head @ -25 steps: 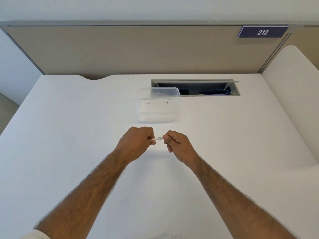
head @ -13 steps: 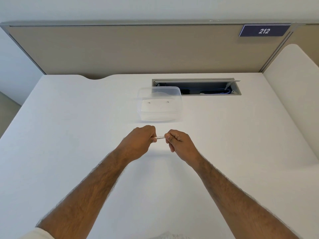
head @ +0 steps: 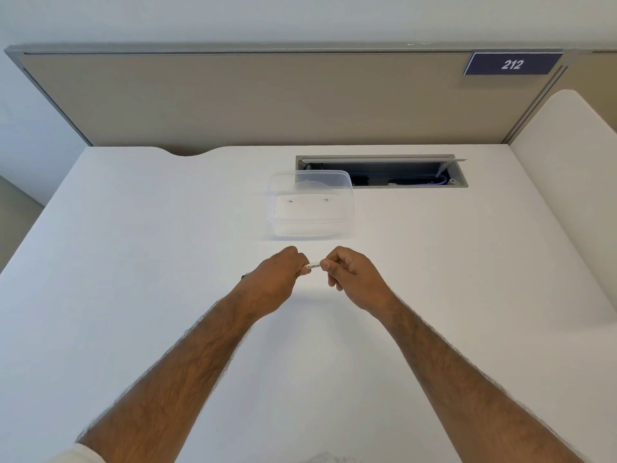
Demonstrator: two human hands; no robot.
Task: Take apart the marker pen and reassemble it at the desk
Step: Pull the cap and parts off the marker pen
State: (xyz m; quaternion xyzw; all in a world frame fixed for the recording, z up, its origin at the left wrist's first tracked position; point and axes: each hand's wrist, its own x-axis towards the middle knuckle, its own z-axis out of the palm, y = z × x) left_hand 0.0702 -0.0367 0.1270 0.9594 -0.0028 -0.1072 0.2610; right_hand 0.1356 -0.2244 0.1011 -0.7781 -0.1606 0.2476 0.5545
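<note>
A white marker pen with black lettering lies level between my two fists, just above the white desk. My left hand is closed around its left part, and a small dark tip pokes out at the hand's outer left side. My right hand pinches the pen's right end with thumb and forefinger. Only a short stretch of the barrel shows between the hands; both ends are hidden by fingers.
A clear plastic container stands on the desk just beyond my hands. Behind it an open cable slot is cut into the desktop. A beige partition with a "212" sign closes the back; a white side panel stands at right.
Both hands stay on the pen with almost no travel. The barrel has turned slightly, so black lettering now shows in the gap between the fists.
</note>
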